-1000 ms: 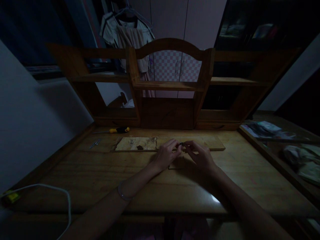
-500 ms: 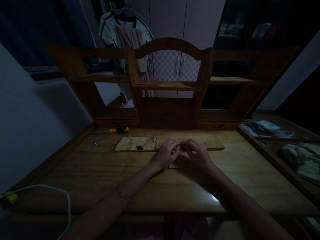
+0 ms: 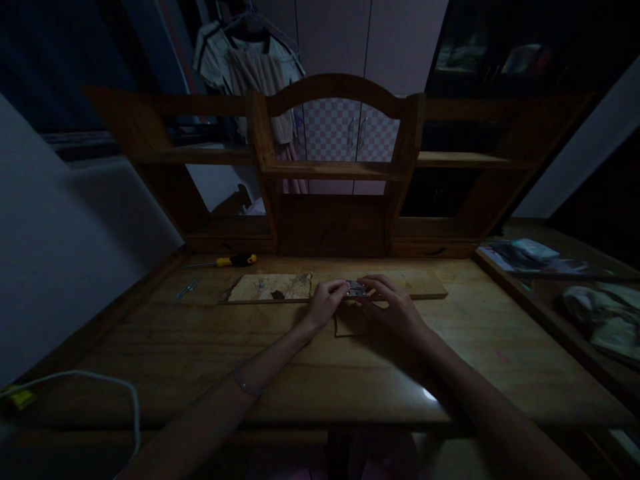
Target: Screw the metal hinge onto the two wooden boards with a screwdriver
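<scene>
A small metal hinge [image 3: 356, 289] with holes in it lies flat at the front edge of a long wooden board [image 3: 425, 283]. My left hand [image 3: 326, 303] pinches its left end between thumb and fingers. From the other side, my right hand [image 3: 393, 307] grips the right end with thumb and fingertips. Under and in front of the hands, a smaller piece of wood [image 3: 350, 327] shows partly, the rest covered by my right hand. The board's left part has a pale, rough patch [image 3: 270, 287] with dark marks.
A yellow and black screwdriver [image 3: 235, 261] lies behind the board on the wooden desk [image 3: 225, 373]. Several thin metal pieces, perhaps screws [image 3: 187, 288], rest at the left. A white cable [image 3: 100, 377] loops at the front left. A wooden shelf unit [image 3: 333, 171] rises at the back.
The hinge, seen edge-on and mostly hidden between my fingers before, now shows its flat face. My left hand has shifted slightly left and my fingers have moved to its ends.
</scene>
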A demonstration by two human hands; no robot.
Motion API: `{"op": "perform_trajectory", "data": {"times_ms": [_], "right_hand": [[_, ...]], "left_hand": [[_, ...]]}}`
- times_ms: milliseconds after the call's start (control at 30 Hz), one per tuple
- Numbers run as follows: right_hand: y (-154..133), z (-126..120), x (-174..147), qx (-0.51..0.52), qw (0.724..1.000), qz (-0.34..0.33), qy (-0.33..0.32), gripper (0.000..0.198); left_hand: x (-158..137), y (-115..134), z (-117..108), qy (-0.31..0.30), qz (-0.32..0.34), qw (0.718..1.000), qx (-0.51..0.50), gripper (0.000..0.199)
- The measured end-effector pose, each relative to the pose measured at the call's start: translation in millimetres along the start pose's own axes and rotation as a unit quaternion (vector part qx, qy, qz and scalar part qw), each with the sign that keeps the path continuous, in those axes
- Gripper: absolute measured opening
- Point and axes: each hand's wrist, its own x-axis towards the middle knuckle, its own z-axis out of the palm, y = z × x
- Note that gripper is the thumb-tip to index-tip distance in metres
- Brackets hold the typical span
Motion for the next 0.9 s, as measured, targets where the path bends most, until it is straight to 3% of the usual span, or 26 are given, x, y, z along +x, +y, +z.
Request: {"op": "perform_trajectory", "data": {"times_ms": [267, 567, 900], "right_hand": [[0.2, -1.7, -2.2, -0.088, 0.995, -0.046, 0.013, 0.025], [0.5, 0.8, -4.6, -0.165, 0.980, -0.108, -0.008, 0.028], [0.3, 4.5, -6.1, -0.172, 0.982, -0.072, 0.022, 0.025]], "left_hand": [[0.2, 1.8, -2.9, 0.007, 0.010, 1.000, 0.018, 0.030], [0.1, 3.8, -2.4, 0.025, 0.010, 0.999, 0.017, 0.026], [3.1, -1.9, -3.9, 0.059, 0.042, 0.997, 0.042, 0.025]]}}
